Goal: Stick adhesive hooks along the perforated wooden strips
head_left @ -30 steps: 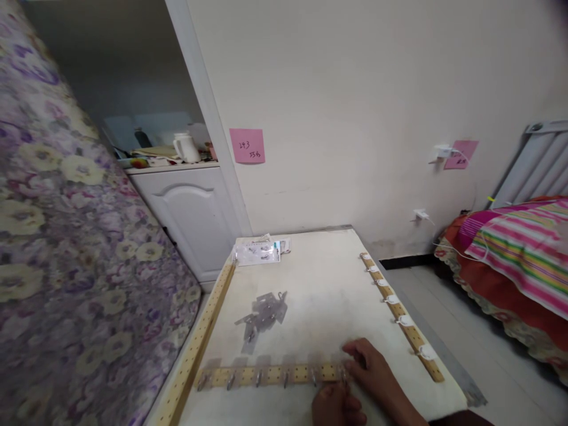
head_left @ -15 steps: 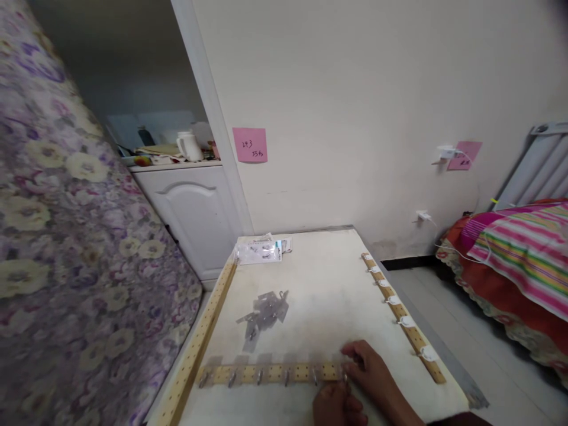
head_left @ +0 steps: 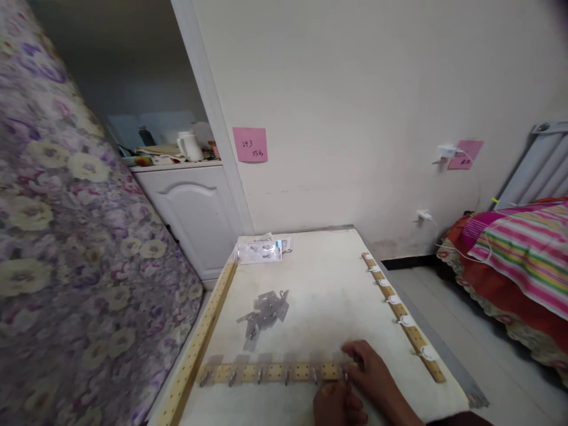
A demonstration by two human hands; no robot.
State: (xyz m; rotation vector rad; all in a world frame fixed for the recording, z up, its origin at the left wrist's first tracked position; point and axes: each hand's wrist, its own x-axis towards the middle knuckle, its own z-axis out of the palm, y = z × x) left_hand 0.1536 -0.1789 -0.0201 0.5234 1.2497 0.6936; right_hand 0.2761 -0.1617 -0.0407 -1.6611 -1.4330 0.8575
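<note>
A wooden pegboard strip [head_left: 270, 373] with several metal hooks lies across the near part of the white table [head_left: 328, 278]. My right hand [head_left: 373, 373] rests on the strip's right end, fingers curled over it. My left hand [head_left: 337, 405] is just below, fingers pinched at a small metal hook [head_left: 345, 376] on that end. A pile of loose clear-backed hooks [head_left: 265, 313] lies in the table's middle.
A second strip with white hooks [head_left: 402, 313] runs along the table's right side, a long pegboard strip [head_left: 199, 343] along its left edge. Hook packets [head_left: 261, 249] lie at the far end. A floral mattress [head_left: 75, 236] stands left, a bed with striped blanket [head_left: 519, 254] right.
The view has shifted slightly; both hands stay at the right end of the strip with almost no movement.
</note>
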